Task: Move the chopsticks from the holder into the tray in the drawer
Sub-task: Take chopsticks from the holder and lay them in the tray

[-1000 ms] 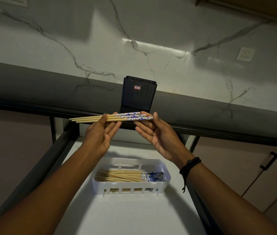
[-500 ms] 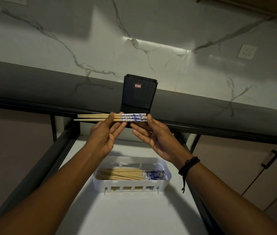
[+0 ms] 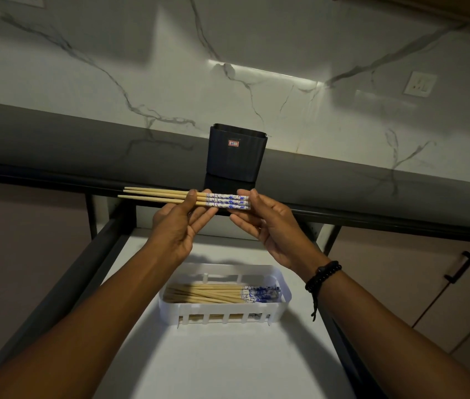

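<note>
A: Big stuff first?
B: Marble wall (image 3: 285, 53) at back, dark grey table (image 3: 55, 133) running across under it. Below that, open drawer (image 3: 228, 364) w/ white floor, dark side rails
A: Tray?
B: White slotted tray (image 3: 170, 308) on the drawer floor. Stack of chopsticks (image 3: 207, 293) lying flat in it, blue-patterned ends to the right
A: Holder?
B: Dark holder (image 3: 235, 159) upright on the table near its front edge, small red label on front. Can't see inside
A: Hands?
B: Both above the drawer, just in front of the table edge. L hand (image 3: 174, 228) pinches three chopsticks (image 3: 159, 195) approx mid-length: thumb on top, fingers (image 3: 203, 217) pressed together underneath. R hand (image 3: 274, 228): thumb tip against the patterned ends, fingers straight & close together under them
A: So where are those three?
B: In the air, level, side by side, plain tips to the left, well above the tray
A: Small bits?
B: Black bead bracelet (image 3: 321, 276) on R wrist, wall socket (image 3: 419, 83) upper right
</note>
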